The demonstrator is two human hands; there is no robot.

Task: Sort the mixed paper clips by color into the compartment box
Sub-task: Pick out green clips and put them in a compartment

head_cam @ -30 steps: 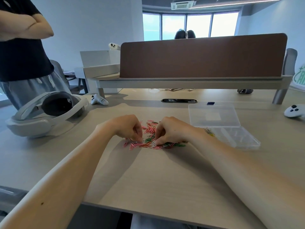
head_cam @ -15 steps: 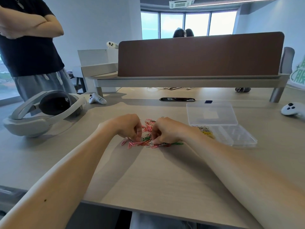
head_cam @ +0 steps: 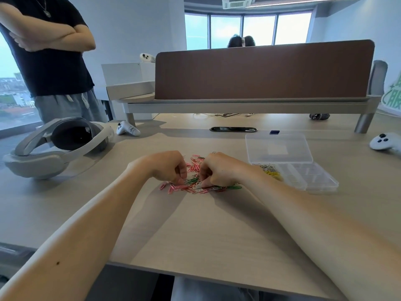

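Both curled grips, left hand [head_cam: 167, 167] and right hand [head_cam: 220, 170], touch paper clips [head_cam: 195, 186]; hold unclear.

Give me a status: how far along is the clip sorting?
Early. Done: a batch of yellow clips lies in the left end of the compartment box; most other compartments look empty. In hand: left hand and right hand, fingers curled, pick at the mixed pile; whether either grips a clip is unclear. Left: its pink, red, green and white clips on the desk.
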